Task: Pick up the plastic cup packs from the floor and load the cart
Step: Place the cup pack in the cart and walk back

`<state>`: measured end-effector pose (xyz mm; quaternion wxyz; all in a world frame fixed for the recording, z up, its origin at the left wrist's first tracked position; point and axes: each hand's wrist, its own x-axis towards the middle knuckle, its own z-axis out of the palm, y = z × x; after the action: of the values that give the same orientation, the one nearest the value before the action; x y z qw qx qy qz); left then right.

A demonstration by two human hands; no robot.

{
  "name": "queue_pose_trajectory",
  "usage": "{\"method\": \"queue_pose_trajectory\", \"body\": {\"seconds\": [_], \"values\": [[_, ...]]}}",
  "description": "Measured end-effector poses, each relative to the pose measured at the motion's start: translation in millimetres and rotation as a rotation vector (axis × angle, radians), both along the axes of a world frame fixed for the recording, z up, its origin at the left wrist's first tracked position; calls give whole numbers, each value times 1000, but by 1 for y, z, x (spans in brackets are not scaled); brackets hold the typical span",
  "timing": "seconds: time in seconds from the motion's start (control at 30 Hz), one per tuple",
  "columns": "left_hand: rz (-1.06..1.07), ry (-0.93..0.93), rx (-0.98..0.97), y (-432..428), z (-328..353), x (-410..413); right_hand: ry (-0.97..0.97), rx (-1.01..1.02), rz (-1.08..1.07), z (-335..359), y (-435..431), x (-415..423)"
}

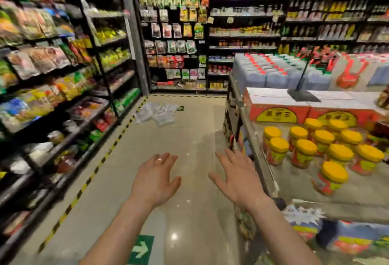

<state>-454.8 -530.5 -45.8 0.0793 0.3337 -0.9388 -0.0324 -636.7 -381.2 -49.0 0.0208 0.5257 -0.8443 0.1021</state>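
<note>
Several clear plastic cup packs point(156, 113) lie in a loose pile on the floor at the far end of the aisle, close to the left shelving. My left hand point(155, 178) and my right hand point(237, 178) are stretched out in front of me, palms down, fingers spread, holding nothing. Both hands are well short of the packs, over bare floor. A ring shows on my left hand. No cart is recognisable in view.
Stocked shelves point(52, 71) line the left side behind a yellow-black floor stripe point(92, 174). A display stand with yellow-lidded jars point(309, 151) and red boxes point(280, 109) borders the right. More shelves point(242, 33) close the aisle's end. A green arrow sticker point(141, 250) marks the floor.
</note>
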Motion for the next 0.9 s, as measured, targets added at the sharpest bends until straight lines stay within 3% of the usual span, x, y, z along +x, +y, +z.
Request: {"method": "queue_pose_trajectory", "body": {"seconds": [0.2, 0.57, 0.9], "values": [[126, 10, -6, -98, 10, -71, -76, 8, 131, 12, -131, -81], [210, 23, 43, -263, -8, -183, -117, 73, 165, -6, -308, -200], [232, 51, 104, -492, -39, -295, -105, 127, 131, -18, -532, -318]]}}
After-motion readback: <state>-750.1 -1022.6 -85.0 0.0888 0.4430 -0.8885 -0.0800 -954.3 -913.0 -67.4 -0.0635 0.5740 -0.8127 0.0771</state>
